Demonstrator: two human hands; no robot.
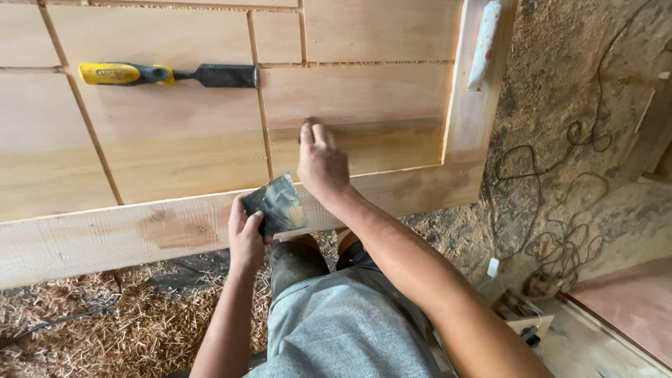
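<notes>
My left hand [245, 231] grips a dark, flat scraper blade [277, 204] smeared with pale filler, held over the lower rail of a wooden door panel [175, 140]. My right hand [320, 162] reaches forward with its fingertips pressed on a recessed panel near a groove. That hand holds nothing that I can see. The wood around my fingers looks darker, as if damp or filled.
A chisel [168, 74] with a yellow and grey handle lies on the panel at upper left. A white tube-like object [484, 43] rests on the right stile. Tangled cables [560, 210] lie on the sawdust-covered floor at right. Wood shavings [126, 322] cover the ground below.
</notes>
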